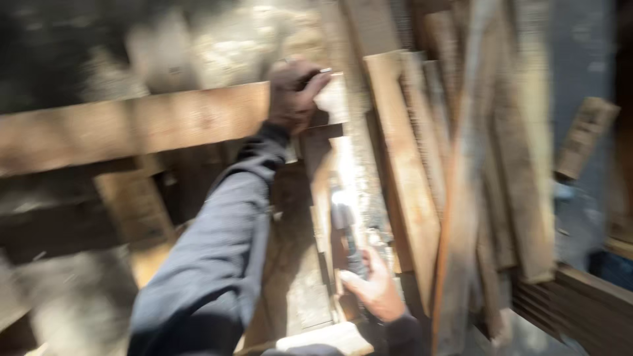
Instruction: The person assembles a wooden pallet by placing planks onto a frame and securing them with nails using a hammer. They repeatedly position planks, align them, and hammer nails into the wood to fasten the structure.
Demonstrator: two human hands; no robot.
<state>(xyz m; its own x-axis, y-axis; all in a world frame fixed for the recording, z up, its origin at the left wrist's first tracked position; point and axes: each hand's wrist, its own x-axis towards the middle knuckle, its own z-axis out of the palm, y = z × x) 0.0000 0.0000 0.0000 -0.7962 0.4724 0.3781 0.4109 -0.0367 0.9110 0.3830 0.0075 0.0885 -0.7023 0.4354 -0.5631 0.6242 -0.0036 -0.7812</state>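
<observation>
among stacked boards, left hand (293, 95) fingers grip a plank (132, 128); right hand (376, 287) fingers clasp a dark tool (349, 240).

A long, weathered wooden plank (132, 128) lay nearly level, running from nine o'clock toward twelve, its right end gripped. At six o'clock a dark-handled tool (349, 247), blurred, pointed upward along bright metal.

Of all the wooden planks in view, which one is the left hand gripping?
The long horizontal plank running to the left edge; the left hand grips its right end. The other planks lean steeply at the right.
</observation>
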